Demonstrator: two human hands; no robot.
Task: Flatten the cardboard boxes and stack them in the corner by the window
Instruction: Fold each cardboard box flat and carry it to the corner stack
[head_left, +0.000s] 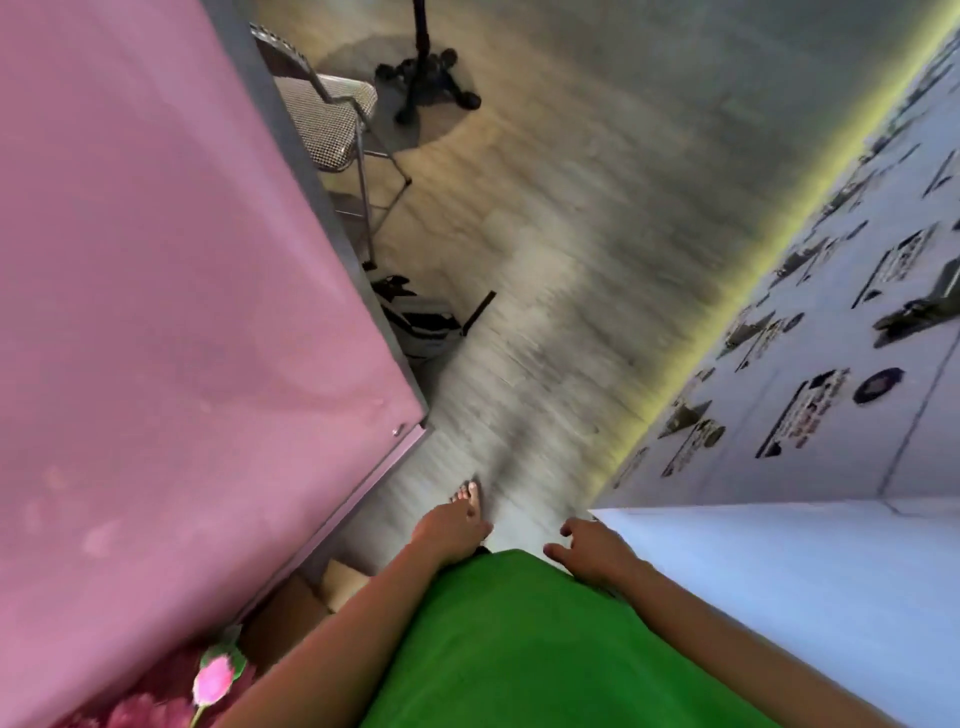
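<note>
Cardboard boxes (291, 610) under pink table, orientation unclear; hands empty.

The view looks steeply down a blurred wood floor (545, 260) between a pink panel (156, 286) and a white wall (831, 389) stuck with small pictures. Both hands hang empty over a green garment (509, 639): left hand (454, 530) with fingers loosely curled, right hand (589, 553) with fingers spread. A bare foot (467, 493) shows just beyond the left hand. Brown cardboard (291, 608) lies under the panel's near edge, beside pink flowers (213, 680). At the floor's far end stand a folding chair (337, 124) and a black stand (426, 78).
</note>
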